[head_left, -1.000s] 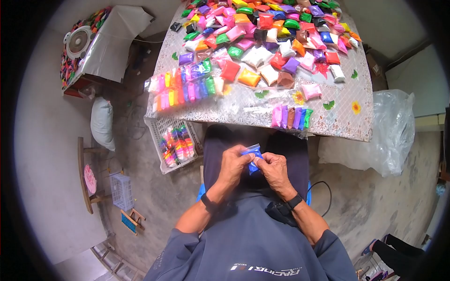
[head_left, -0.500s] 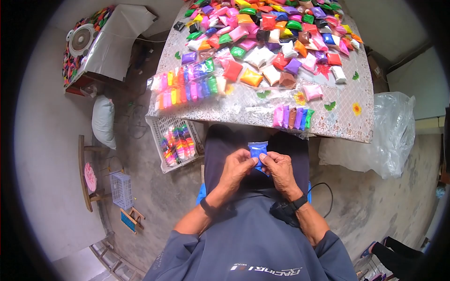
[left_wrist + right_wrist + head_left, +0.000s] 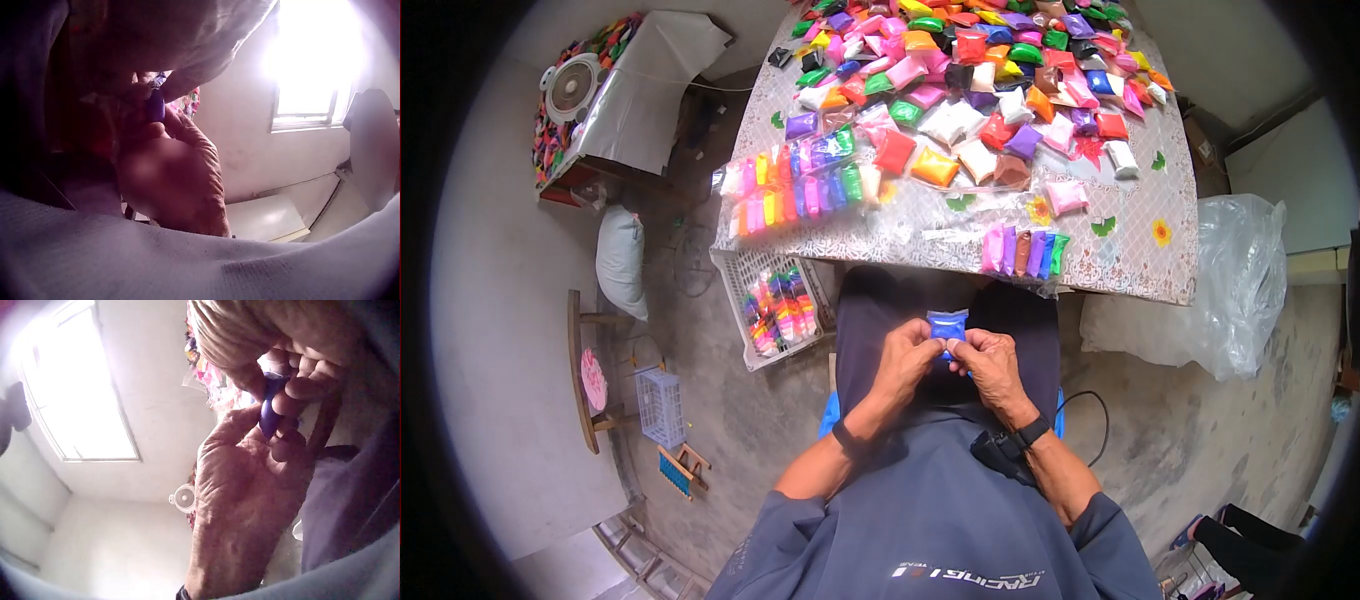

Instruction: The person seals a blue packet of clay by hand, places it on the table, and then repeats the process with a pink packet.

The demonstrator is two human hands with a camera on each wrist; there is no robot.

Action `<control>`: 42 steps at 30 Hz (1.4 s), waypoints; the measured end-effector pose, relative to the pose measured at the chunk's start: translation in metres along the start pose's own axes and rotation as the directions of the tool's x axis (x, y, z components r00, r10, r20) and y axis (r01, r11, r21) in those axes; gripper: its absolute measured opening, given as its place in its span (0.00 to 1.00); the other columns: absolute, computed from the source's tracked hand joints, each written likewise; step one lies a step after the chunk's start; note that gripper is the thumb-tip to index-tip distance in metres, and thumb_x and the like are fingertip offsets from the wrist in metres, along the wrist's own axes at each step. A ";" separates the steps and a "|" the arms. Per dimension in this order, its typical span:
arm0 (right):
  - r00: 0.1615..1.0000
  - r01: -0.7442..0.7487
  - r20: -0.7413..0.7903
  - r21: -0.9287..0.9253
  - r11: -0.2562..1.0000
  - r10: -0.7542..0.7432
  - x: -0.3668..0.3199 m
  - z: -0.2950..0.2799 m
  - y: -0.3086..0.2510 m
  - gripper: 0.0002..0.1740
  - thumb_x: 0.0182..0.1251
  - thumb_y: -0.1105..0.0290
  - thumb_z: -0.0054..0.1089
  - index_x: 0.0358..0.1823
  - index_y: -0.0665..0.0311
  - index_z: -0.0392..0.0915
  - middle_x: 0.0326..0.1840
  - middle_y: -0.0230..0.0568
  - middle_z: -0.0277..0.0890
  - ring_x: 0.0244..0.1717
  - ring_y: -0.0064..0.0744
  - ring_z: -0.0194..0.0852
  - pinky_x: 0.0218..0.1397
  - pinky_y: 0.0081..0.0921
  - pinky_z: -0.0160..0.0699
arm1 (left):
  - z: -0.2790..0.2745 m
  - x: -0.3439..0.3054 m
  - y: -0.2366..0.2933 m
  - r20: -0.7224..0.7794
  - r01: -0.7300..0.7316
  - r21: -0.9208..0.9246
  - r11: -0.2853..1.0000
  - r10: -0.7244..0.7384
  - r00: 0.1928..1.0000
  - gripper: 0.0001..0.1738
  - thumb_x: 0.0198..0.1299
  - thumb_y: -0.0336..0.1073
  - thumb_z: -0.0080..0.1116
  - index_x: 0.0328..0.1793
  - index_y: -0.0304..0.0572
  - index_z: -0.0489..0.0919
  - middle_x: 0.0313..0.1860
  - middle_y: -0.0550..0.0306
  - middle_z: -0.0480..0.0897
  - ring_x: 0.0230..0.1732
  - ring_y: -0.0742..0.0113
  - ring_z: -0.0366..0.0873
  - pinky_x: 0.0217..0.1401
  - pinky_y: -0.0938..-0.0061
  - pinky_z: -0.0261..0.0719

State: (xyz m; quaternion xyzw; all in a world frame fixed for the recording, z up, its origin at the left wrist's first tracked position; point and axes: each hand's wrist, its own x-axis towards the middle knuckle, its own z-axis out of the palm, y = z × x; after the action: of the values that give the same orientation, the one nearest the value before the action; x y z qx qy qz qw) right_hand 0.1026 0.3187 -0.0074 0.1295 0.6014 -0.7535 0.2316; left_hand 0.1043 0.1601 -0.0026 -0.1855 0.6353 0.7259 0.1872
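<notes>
A small blue packet [image 3: 947, 326] with a clear crimped top edge is held upright over the person's lap, in front of the table. The left hand [image 3: 906, 357] pinches its left side between thumb and fingers. On the other side, the right hand [image 3: 990, 366] grips it the same way, the two thumbs close together on its lower front. From the right wrist, the packet [image 3: 270, 415] appears edge-on between both hands' fingertips. In the left wrist view the packet [image 3: 156, 107] is dim and partly covered by fingers.
A patterned tablecloth [image 3: 1140, 255] bears a heap of colourful packets [image 3: 970, 60]. Clear bags of coloured packets [image 3: 800, 185] lie front left, and a row of packets [image 3: 1022, 252] near the front edge. A white crate [image 3: 745, 300] with filled bags stands below left; plastic sheeting [image 3: 1240, 290] is at right.
The blue packet, tilted and lower in the hands a second ago, was raised upright and now sits slightly lower and left, with the thumbs nearer its bottom. Both hands keep hold.
</notes>
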 end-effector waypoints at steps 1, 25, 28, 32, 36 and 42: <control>1.000 0.000 0.000 0.000 1.000 0.000 0.000 0.000 -0.002 0.10 0.68 0.68 0.64 0.35 0.69 0.85 0.27 0.30 0.81 0.26 0.15 0.76 0.29 0.15 0.70 | 0.001 -0.002 0.002 0.003 0.014 -0.028 1.000 -0.013 1.000 0.09 0.60 0.37 0.64 0.39 0.39 0.79 0.26 0.65 0.79 0.22 0.82 0.68 0.24 0.84 0.62; 0.999 0.029 0.042 -0.027 0.999 -0.028 -0.002 -0.005 0.001 0.12 0.72 0.67 0.63 0.35 0.69 0.87 0.26 0.29 0.81 0.26 0.17 0.78 0.31 0.17 0.73 | 0.004 -0.002 0.009 -0.016 -0.138 -0.018 0.990 0.137 0.990 0.11 0.65 0.32 0.62 0.45 0.29 0.80 0.39 0.54 0.84 0.36 0.74 0.80 0.42 0.78 0.80; 0.998 0.045 0.041 0.028 0.999 -0.046 -0.004 0.002 -0.002 0.10 0.71 0.68 0.64 0.35 0.69 0.87 0.26 0.29 0.81 0.26 0.17 0.78 0.31 0.16 0.72 | 0.007 0.002 0.006 -0.038 -0.114 -0.126 0.985 0.110 0.993 0.11 0.66 0.32 0.61 0.46 0.28 0.80 0.38 0.53 0.84 0.35 0.73 0.81 0.39 0.78 0.81; 0.998 0.055 0.015 0.056 0.997 -0.056 -0.005 0.007 -0.004 0.09 0.70 0.69 0.65 0.34 0.68 0.87 0.25 0.28 0.81 0.26 0.16 0.78 0.29 0.15 0.71 | 0.007 0.007 0.001 -0.054 -0.122 -0.139 0.983 0.115 0.992 0.10 0.67 0.31 0.60 0.44 0.28 0.81 0.36 0.52 0.84 0.34 0.73 0.81 0.36 0.77 0.81; 1.000 0.029 0.012 0.007 1.000 -0.029 -0.002 0.007 -0.002 0.11 0.69 0.70 0.66 0.39 0.73 0.87 0.30 0.31 0.84 0.28 0.15 0.77 0.32 0.15 0.79 | 0.006 0.010 0.002 -0.081 -0.138 -0.099 0.986 0.130 0.988 0.09 0.66 0.31 0.60 0.41 0.27 0.81 0.34 0.53 0.84 0.32 0.73 0.81 0.34 0.77 0.81; 0.999 0.032 0.008 -0.018 0.999 -0.032 0.001 0.012 -0.003 0.11 0.68 0.70 0.66 0.39 0.73 0.87 0.28 0.30 0.83 0.27 0.15 0.77 0.31 0.15 0.78 | 0.000 0.010 0.006 -0.078 -0.111 -0.049 0.993 0.107 0.991 0.10 0.66 0.33 0.60 0.42 0.31 0.82 0.34 0.58 0.84 0.34 0.76 0.79 0.37 0.79 0.77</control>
State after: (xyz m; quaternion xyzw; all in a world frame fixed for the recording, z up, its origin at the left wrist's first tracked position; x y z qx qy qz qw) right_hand 0.1014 0.3073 -0.0019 0.1147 0.6093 -0.7523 0.2230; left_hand 0.0923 0.1595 -0.0027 -0.1828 0.6314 0.7443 0.1182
